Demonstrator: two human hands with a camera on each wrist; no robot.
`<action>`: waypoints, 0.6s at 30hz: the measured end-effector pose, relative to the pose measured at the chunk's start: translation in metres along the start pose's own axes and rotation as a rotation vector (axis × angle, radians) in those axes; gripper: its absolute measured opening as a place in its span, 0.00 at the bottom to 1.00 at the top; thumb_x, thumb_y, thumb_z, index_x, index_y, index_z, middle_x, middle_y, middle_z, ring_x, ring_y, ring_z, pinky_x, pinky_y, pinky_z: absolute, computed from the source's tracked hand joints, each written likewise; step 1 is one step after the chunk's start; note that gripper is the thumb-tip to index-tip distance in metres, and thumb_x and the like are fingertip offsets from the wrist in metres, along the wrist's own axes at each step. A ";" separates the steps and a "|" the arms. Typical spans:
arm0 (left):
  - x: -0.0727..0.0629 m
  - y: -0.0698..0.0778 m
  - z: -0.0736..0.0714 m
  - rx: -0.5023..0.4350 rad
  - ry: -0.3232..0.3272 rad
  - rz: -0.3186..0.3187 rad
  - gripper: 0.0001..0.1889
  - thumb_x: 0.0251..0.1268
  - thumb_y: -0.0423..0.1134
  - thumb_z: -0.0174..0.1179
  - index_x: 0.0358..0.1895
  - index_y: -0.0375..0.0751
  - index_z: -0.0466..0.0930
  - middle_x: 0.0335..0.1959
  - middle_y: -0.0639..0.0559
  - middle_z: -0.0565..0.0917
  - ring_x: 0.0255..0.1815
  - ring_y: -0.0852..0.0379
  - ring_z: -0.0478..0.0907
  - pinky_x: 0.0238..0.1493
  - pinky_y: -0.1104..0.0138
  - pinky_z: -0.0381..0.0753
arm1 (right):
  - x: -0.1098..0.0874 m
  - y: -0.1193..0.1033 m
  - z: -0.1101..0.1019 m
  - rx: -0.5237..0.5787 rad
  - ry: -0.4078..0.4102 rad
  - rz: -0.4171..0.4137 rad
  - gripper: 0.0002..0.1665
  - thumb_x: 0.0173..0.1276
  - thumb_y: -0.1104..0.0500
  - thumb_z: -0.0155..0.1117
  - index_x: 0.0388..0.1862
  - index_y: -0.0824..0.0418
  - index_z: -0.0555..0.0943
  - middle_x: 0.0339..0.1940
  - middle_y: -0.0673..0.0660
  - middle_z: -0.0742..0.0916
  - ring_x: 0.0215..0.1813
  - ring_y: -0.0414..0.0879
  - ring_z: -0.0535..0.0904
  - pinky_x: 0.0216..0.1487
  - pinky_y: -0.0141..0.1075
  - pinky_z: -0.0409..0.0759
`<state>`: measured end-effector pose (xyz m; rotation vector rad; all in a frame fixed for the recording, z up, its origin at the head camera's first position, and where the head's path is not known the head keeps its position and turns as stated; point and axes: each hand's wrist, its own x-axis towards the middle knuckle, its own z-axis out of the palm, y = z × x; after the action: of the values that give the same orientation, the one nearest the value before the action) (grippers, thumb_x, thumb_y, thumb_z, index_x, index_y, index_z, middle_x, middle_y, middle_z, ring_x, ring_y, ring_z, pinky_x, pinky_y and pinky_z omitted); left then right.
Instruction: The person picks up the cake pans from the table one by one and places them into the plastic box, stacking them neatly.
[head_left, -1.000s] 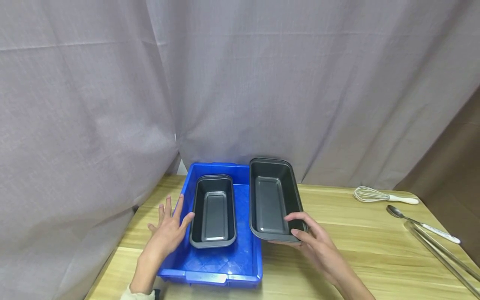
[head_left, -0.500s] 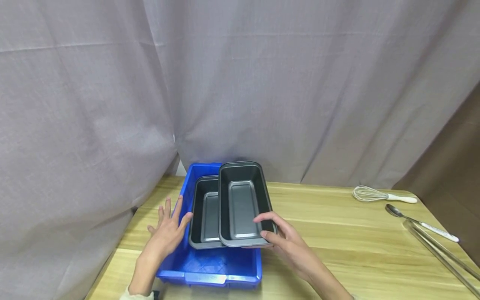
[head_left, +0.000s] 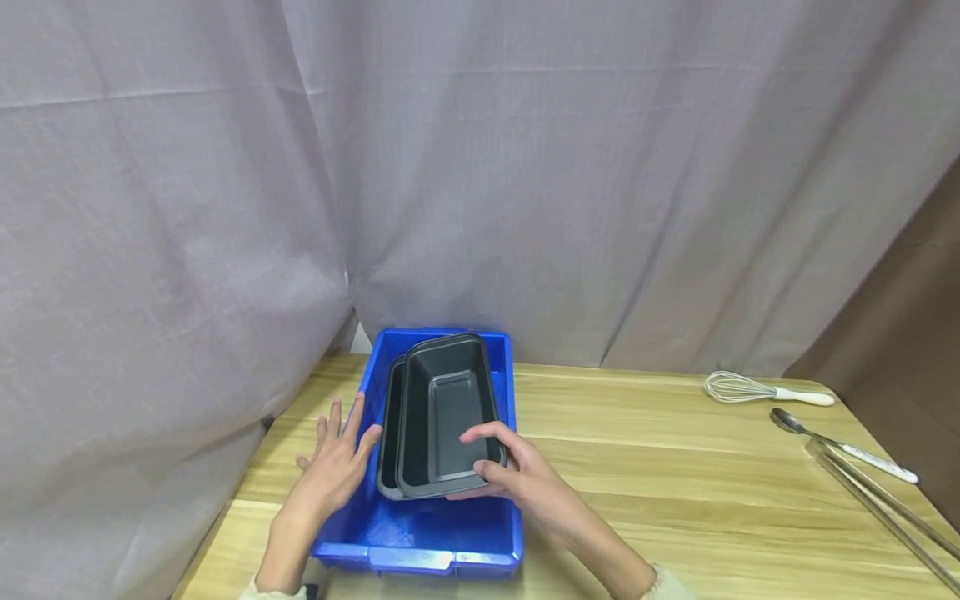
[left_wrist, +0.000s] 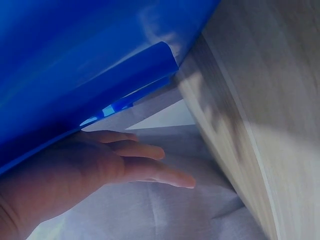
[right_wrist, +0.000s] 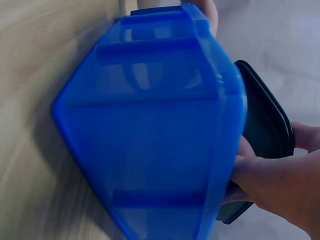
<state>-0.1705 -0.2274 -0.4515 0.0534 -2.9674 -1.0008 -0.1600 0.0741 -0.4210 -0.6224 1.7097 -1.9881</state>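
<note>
My right hand (head_left: 528, 483) grips the near right corner of a dark loaf pan (head_left: 453, 412), thumb and index finger over the rim, other fingers beneath. The held pan is tilted above the blue plastic bin (head_left: 416, 525), over a second loaf pan (head_left: 391, 437) of similar shape, whose left edge alone shows. Whether the two pans touch is hard to tell. At the bin's left rim, my left hand (head_left: 330, 467) rests with its fingers spread. From the right wrist view, the bin wall (right_wrist: 150, 130) hides part of the held pan (right_wrist: 265, 120).
On the wooden table (head_left: 622, 433), a whisk (head_left: 765, 390) and a spoon (head_left: 840, 446) with a patterned handle lie at the right. Near them are long metal tongs (head_left: 885, 508). Grey cloth (head_left: 487, 167) hangs behind the bin.
My right hand has carried its loaf pan leftward from the bin's right edge to above the other pan, lowering and tilting it. My left hand has stayed at the rim.
</note>
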 end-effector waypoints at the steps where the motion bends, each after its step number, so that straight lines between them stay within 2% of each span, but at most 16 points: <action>1: 0.000 0.000 0.000 -0.001 -0.004 -0.001 0.39 0.92 0.60 0.38 0.92 0.43 0.43 0.90 0.25 0.39 0.88 0.16 0.36 0.65 0.08 0.39 | 0.002 0.002 0.001 0.005 -0.006 -0.002 0.27 0.83 0.67 0.55 0.75 0.75 0.65 0.66 0.87 0.77 0.59 0.80 0.87 0.69 0.54 0.85; 7: 0.002 0.003 -0.002 -0.002 -0.024 -0.015 0.38 0.93 0.59 0.36 0.92 0.44 0.41 0.91 0.26 0.38 0.88 0.17 0.35 0.67 0.08 0.40 | 0.015 0.008 0.005 0.001 -0.012 -0.002 0.28 0.82 0.67 0.55 0.75 0.76 0.64 0.72 0.85 0.70 0.58 0.80 0.88 0.68 0.61 0.84; 13: 0.002 0.003 -0.003 -0.006 -0.021 -0.016 0.38 0.93 0.59 0.37 0.92 0.44 0.41 0.90 0.26 0.38 0.88 0.17 0.36 0.67 0.08 0.42 | 0.025 0.010 0.006 -0.052 0.006 0.035 0.26 0.83 0.67 0.54 0.75 0.72 0.67 0.75 0.82 0.69 0.55 0.76 0.90 0.68 0.58 0.85; 18: 0.002 0.002 -0.002 -0.010 -0.020 -0.010 0.38 0.93 0.58 0.38 0.92 0.43 0.42 0.90 0.24 0.39 0.88 0.16 0.37 0.66 0.08 0.43 | 0.032 0.010 0.009 -0.046 0.016 0.056 0.24 0.82 0.68 0.55 0.73 0.68 0.71 0.77 0.79 0.66 0.55 0.77 0.90 0.67 0.58 0.86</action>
<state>-0.1725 -0.2273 -0.4484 0.0589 -2.9827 -1.0226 -0.1797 0.0468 -0.4280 -0.5697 1.7673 -1.9253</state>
